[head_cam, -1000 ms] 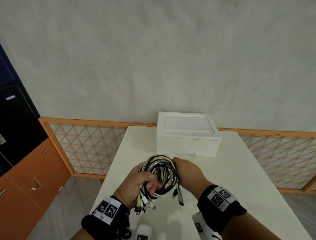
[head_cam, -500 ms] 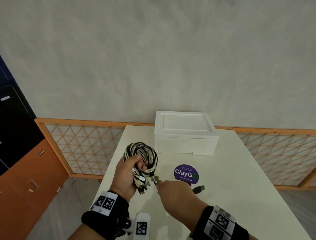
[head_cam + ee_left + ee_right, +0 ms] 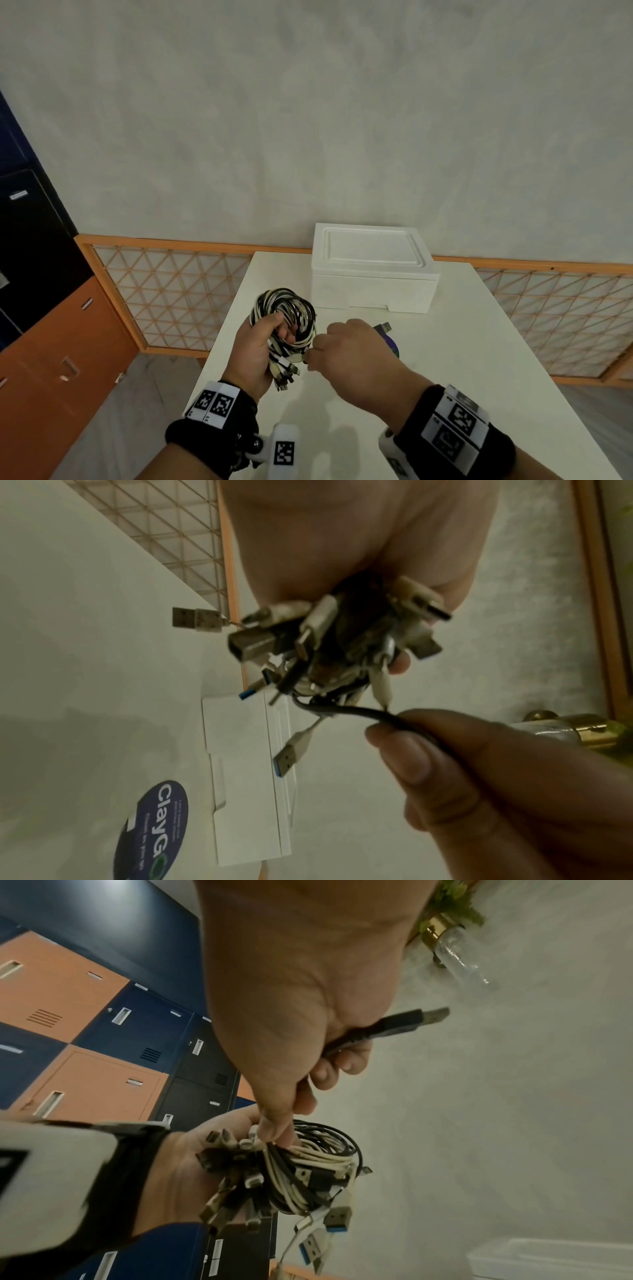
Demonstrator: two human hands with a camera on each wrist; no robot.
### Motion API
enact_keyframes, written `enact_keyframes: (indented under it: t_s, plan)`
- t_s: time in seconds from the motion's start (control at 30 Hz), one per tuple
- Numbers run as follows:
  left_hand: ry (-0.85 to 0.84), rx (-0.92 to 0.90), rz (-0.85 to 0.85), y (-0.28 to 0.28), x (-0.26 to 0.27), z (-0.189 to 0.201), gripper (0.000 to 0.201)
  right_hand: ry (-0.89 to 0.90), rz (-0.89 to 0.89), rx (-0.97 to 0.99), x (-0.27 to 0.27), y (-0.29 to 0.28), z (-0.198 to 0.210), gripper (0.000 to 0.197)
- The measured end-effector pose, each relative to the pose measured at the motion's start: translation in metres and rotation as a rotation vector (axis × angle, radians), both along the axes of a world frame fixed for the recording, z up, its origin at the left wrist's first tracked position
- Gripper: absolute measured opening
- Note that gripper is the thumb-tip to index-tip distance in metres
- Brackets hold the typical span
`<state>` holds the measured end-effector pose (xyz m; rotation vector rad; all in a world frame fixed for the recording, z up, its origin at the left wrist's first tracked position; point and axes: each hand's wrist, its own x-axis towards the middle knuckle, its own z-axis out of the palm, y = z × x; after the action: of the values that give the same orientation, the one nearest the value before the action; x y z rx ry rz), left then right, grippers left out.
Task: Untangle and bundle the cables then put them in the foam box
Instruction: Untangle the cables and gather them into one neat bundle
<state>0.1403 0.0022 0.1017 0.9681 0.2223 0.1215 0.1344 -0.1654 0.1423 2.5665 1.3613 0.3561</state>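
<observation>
I saw my left hand (image 3: 255,353) gripping a coiled bundle of black and white cables (image 3: 284,310), plugs dangling, above the desk's (image 3: 479,359) left edge. My right hand (image 3: 346,356) pinched one black cable (image 3: 346,710) from it. The foam box (image 3: 373,270) sat lidded at the far edge; its inside was hidden.

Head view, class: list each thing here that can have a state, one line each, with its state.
Foam box: lid on, standing on the table.
Cable bundle: coiled, gripped by the left hand.
Black cable: held by the right hand.
Sticker: flat on table.
</observation>
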Motion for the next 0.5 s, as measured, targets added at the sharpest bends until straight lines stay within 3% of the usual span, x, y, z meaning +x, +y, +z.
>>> enact_keyframes:
  t_s: [0.13, 0.23, 0.4, 0.5]
  plan:
    - [0.025, -0.074, -0.069, 0.004, 0.001, 0.0, 0.036, 0.011, 0.052, 0.19, 0.011, -0.005, -0.003, 0.025]
    - [-0.02, 0.033, -0.095, 0.006, -0.001, -0.001, 0.029, 0.053, 0.102, 0.278, 0.021, -0.008, -0.004, 0.02]
    - [-0.056, 0.089, -0.118, -0.007, -0.007, 0.004, 0.02, 0.028, 0.165, 0.305, 0.016, 0.002, -0.003, 0.012]
    - [-0.075, 0.096, -0.102, -0.008, -0.008, 0.005, 0.024, -0.079, 0.234, 0.321, 0.015, 0.006, -0.003, 0.014]
